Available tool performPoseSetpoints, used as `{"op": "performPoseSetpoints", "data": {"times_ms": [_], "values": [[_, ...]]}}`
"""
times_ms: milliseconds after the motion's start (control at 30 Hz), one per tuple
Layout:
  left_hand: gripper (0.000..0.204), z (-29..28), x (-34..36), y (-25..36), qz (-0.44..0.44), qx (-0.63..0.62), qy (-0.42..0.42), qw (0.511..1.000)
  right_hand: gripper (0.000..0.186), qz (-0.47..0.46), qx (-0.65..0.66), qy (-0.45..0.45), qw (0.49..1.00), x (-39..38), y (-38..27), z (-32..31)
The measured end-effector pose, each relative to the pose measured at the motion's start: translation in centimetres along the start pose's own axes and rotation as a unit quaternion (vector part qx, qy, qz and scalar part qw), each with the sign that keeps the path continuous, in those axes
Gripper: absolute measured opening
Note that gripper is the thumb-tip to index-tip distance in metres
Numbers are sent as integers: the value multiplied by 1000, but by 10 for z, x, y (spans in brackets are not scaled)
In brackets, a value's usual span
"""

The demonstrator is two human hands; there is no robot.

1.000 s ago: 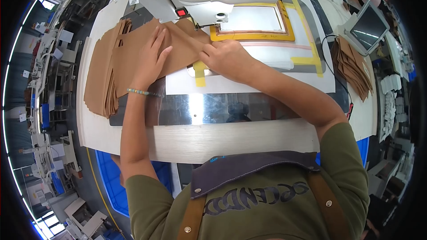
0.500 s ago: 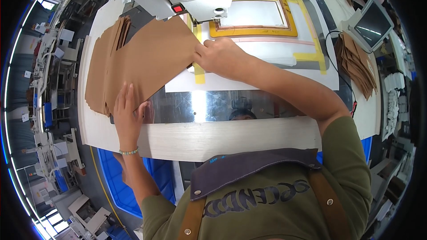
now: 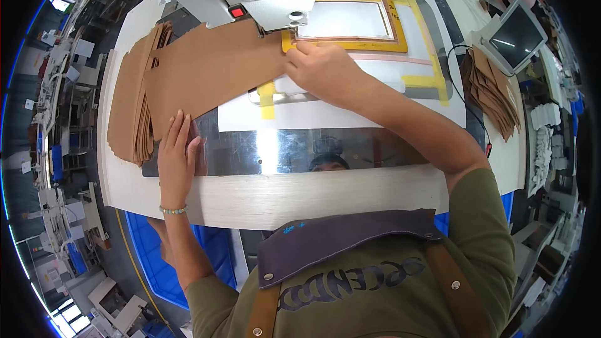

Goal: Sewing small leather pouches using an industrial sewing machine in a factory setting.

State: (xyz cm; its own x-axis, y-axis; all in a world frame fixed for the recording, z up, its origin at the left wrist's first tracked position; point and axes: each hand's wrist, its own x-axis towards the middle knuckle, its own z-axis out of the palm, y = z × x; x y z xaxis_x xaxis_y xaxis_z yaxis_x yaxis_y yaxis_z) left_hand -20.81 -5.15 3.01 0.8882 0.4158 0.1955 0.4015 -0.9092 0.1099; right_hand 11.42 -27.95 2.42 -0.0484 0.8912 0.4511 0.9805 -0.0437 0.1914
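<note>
A brown fabric panel point(image 3: 213, 66) lies stretched between my two hands. My right hand point(image 3: 322, 72) is closed, pinching the panel's right end beside a yellow-edged frame point(image 3: 350, 44). At the panel's lower left edge, my left hand point(image 3: 176, 156) rests with its fingers stretched out, the fingertips touching the brown fabric. Just left of the panel is a stack of similar brown pieces point(image 3: 128, 97), fanned into layers. Above the panel's right part stands the white head of a sewing machine point(image 3: 282, 9).
The shiny metal plate point(image 3: 288, 150) runs along the wooden table edge point(image 3: 313, 195). Tape strips point(image 3: 426, 81) mark a white sheet under the frame. More brown pieces point(image 3: 491, 91) and a small screen point(image 3: 516, 34) are at right. Blue bins point(image 3: 156, 263) sit below the table.
The right hand has drawn the panel's end slightly right and up, toward the frame. The panel has slid partly off the stack, uncovering more of it. My left hand remains at its lower edge.
</note>
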Motion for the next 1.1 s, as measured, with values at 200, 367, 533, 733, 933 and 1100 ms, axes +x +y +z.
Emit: {"op": "performPoseSetpoints", "data": {"times_ms": [200, 367, 533, 733, 933, 1100], "values": [[54, 16, 52, 24, 87, -43, -30, 995, 9, 25, -37, -41, 998, -44, 39, -45], [60, 35, 110, 68, 218, -99, -43, 970, 8, 69, -105, -94, 988, -102, 70, -80], [57, 58, 150, 99, 291, -79, -21, 953, 7, 130, -179, -114, 969, -140, 101, -90], [52, 57, 149, 111, 280, -43, 11, 959, 16, 206, -164, -169, 950, -176, 101, -82], [54, 62, 128, 86, 210, -65, 22, 975, 59, 249, -88, -92, 960, -197, 79, -80], [52, 60, 131, 92, 219, -92, 5, 971, 63, 285, -76, -107, 950, -205, 79, -72]]}}
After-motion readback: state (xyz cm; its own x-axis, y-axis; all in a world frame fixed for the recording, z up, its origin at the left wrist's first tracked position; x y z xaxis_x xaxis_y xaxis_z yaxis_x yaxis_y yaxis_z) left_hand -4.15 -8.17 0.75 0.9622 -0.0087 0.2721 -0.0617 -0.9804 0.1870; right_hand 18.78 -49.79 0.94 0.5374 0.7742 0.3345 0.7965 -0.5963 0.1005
